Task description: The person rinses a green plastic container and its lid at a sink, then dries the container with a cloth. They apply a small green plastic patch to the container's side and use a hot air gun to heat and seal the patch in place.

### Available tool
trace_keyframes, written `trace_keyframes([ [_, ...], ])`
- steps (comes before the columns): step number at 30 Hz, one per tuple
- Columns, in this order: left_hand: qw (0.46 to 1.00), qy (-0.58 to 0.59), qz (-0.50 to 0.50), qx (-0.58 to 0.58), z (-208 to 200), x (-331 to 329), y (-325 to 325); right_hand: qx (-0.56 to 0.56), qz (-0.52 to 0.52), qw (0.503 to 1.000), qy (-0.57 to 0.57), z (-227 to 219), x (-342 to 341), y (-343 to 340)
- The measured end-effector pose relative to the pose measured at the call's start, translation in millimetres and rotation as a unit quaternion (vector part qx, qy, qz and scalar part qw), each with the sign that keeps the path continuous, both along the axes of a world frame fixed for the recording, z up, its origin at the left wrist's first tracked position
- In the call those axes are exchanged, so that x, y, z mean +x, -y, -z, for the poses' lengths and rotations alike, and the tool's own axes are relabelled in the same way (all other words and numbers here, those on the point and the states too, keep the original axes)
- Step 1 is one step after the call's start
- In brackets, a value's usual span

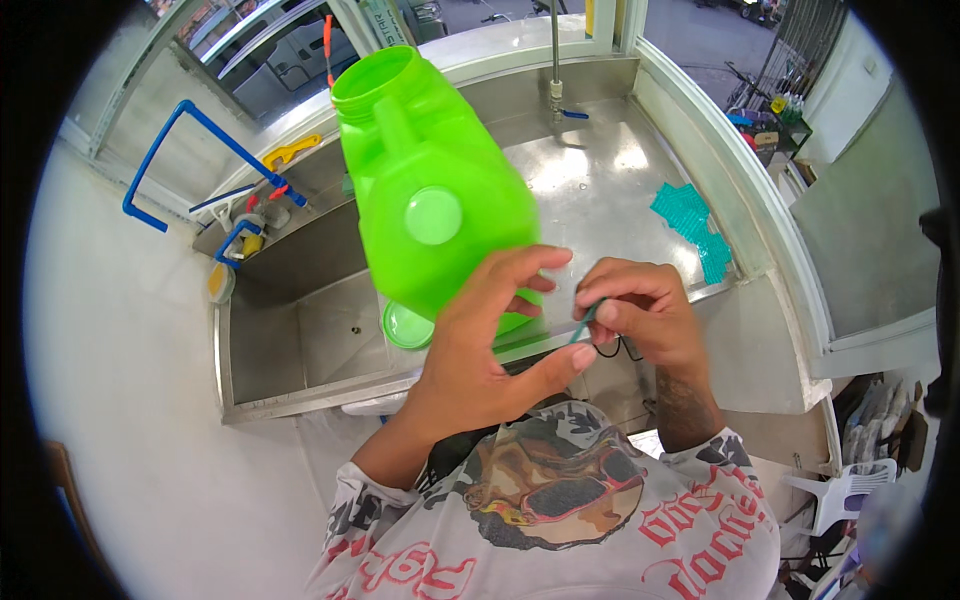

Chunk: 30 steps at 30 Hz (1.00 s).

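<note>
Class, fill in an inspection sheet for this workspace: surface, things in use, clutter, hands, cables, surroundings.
Surface: metal sink, with bright reflections.
Job's things: thin teal strip; large green jug, mouth uncovered.
Clutter: teal sheet on the sink's right side; yellow tool on the back-left ledge.
Hands: right hand pinches the strip; left hand open, thumb close to it.
Cables: thin dark loop below the right hand; cannot tell whether it's a cable.
Surroundings: blue pipe left, white chair lower right.
</note>
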<state>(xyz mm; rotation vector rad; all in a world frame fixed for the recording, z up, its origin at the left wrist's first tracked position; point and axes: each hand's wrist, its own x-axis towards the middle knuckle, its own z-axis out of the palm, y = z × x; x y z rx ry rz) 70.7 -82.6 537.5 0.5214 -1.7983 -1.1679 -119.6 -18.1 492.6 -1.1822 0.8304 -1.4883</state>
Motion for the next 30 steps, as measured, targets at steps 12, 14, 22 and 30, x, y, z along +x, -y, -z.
trace_keyframes([
  [12,0.891,0.05,-0.075,-0.446,-47,63,82,-0.22,0.221,0.885,-0.346,-79,65,36],
  [14,0.868,0.049,-0.067,-0.49,-56,57,97,-0.219,0.276,0.815,-0.461,-96,65,49],
  [22,0.898,-0.007,0.014,-0.44,-67,41,135,-0.264,0.342,0.743,-0.51,-116,51,68],
  [30,0.889,0.103,0.017,-0.445,-60,40,138,-0.276,0.237,0.734,-0.574,-110,30,79],
])
